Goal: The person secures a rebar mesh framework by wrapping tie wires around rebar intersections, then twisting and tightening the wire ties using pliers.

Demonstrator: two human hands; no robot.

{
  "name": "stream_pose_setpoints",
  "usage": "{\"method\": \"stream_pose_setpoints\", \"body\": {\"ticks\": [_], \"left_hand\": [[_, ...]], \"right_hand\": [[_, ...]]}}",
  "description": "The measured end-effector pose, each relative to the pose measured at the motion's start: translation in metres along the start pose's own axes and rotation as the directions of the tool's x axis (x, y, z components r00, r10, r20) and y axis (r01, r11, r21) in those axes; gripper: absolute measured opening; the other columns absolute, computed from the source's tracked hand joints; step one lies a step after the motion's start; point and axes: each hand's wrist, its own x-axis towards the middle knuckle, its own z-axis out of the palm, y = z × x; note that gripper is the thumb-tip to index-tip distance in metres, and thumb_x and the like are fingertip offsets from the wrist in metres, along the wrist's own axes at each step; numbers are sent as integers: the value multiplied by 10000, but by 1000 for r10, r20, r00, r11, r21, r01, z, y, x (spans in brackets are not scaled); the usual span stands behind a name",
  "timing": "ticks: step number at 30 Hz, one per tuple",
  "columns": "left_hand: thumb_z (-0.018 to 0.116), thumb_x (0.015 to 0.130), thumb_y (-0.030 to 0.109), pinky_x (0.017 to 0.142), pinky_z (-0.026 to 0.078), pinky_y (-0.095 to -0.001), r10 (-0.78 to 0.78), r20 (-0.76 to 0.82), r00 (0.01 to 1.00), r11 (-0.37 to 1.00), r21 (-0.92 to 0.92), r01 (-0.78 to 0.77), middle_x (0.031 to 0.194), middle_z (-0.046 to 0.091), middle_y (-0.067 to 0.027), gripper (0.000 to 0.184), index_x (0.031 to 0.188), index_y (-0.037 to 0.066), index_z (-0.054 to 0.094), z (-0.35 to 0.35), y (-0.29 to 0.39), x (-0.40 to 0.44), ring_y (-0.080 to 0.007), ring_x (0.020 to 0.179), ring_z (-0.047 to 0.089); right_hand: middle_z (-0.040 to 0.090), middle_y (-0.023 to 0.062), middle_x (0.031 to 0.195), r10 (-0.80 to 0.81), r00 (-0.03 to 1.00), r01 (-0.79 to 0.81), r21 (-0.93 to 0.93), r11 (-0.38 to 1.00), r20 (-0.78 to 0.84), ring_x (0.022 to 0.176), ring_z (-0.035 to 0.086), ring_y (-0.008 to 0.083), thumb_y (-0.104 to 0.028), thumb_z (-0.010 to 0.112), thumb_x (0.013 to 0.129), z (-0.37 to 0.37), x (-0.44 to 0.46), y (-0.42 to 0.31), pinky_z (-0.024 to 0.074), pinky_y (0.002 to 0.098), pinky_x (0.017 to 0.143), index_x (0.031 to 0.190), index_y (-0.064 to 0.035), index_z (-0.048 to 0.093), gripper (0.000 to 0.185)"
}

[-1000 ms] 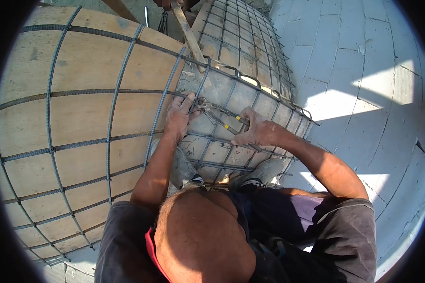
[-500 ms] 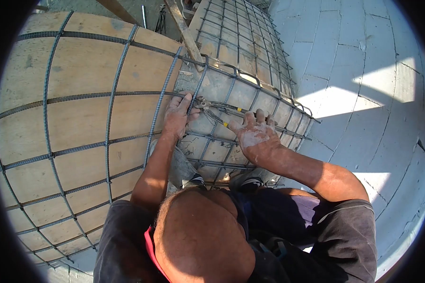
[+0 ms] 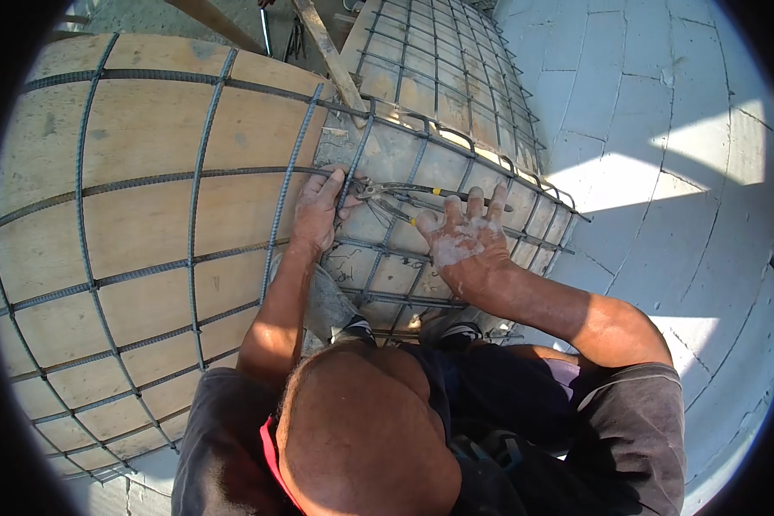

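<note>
My left hand [image 3: 318, 211] is closed around a ribbed steel rebar [image 3: 359, 159] near a crossing of the mesh, its thumb on the near side and fingertips showing past the bar. Whether tie wire is also pinched there, I cannot tell. Just right of those fingers are the jaws of a pair of nippers [image 3: 371, 191], against the rebar crossing. The dark handles with yellow bands spread apart to the right. My right hand [image 3: 469, 245], dusted with white powder, holds the nippers loosely, thumb by the lower handle and straightened fingers across the upper one.
Rebar mesh covers a plywood panel [image 3: 146, 211] on the left and continues over another panel [image 3: 439, 60] at the back. A wooden prop [image 3: 328, 53] leans behind the crossing. Grey blockwork [image 3: 628, 120] lies right. My shoes [image 3: 462, 334] are below the bars.
The fingers of my right hand have straightened and spread over the upper handle. My left hand stays at the same rebar, and the nippers' jaws remain beside it. The view has shifted slightly.
</note>
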Motion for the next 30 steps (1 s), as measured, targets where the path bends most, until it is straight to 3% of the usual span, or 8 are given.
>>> {"method": "stream_pose_setpoints", "body": {"ticks": [5, 8, 16, 19, 22, 25, 28, 30], "left_hand": [[589, 1019, 274, 510, 423, -204, 13, -18, 1000, 999, 47, -12, 1080, 713, -74, 241, 1161, 80, 578, 4, -1, -1, -109, 735, 672], [586, 1021, 280, 513, 423, -199, -2, -34, 999, 999, 52, 4, 1086, 712, -70, 248, 1172, 83, 572, 4, 1, -4, -105, 746, 673], [586, 1020, 265, 594, 487, -215, -3, -100, 995, 996, 88, 12, 1073, 700, -69, 288, 1208, 47, 587, 10, 1, -9, -113, 787, 661], [596, 1008, 264, 698, 521, -242, 290, -261, 921, 860, 494, -130, 1085, 686, -72, 329, 1237, 28, 579, 12, -2, -26, -135, 881, 665], [602, 1005, 305, 772, 517, -265, 293, -287, 912, 839, 535, -102, 1092, 678, -64, 322, 1210, 56, 601, 27, 8, -65, -153, 936, 654], [582, 1018, 287, 754, 527, -265, -151, -237, 960, 939, 270, 215, 1081, 676, -61, 285, 1182, 55, 608, 42, 11, -74, -153, 932, 657], [567, 1026, 262, 696, 524, -250, -327, -84, 941, 945, -8, 328, 985, 670, -38, 246, 1147, 53, 610, 59, -14, -51, -155, 879, 664], [540, 1036, 257, 626, 504, -240, -332, -120, 936, 943, -10, 333, 876, 626, -17, 254, 1160, 42, 600, 64, -16, -47, -128, 761, 621]], "right_hand": [[412, 305, 1457, 8, 999, -3, 114, 994, -50, 1360, 356, 551, -212, 433, 1003, 9, 1, 10, 125, 748, 1126, 1505, -145, 385, 509], [433, 306, 1434, 15, 998, -44, 455, 890, 67, 1374, 351, 531, -257, 457, 994, 15, 4, 14, 141, 713, 1148, 1507, -149, 386, 529], [443, 290, 1438, 60, 967, -17, 172, 985, -248, 1359, 358, 528, -262, 460, 961, 35, 2, 8, 172, 739, 1121, 1461, -128, 437, 519], [438, 286, 1452, 26, 979, 26, 247, 969, -204, 1353, 375, 518, -271, 452, 966, 30, 5, 25, 199, 703, 1133, 1436, -111, 468, 496], [457, 282, 1442, 14, 993, 43, 460, 887, -120, 1329, 416, 501, -275, 476, 959, 21, 5, 41, 251, 627, 1148, 1410, -98, 494, 485], [559, 279, 1274, -10, 958, 183, 586, 789, -287, 1214, 518, 464, -260, 527, 916, 40, 24, 52, 369, 642, 1008, 1345, -73, 527, 468], [615, 271, 1173, -10, 884, 271, 495, 826, -467, 1129, 574, 454, -232, 554, 888, 51, 30, 54, 439, 647, 917, 1297, -60, 545, 443], [618, 268, 1174, -22, 890, 244, 434, 867, -456, 1132, 573, 456, -227, 554, 887, 48, 25, 54, 443, 635, 925, 1301, -65, 544, 445]]}}
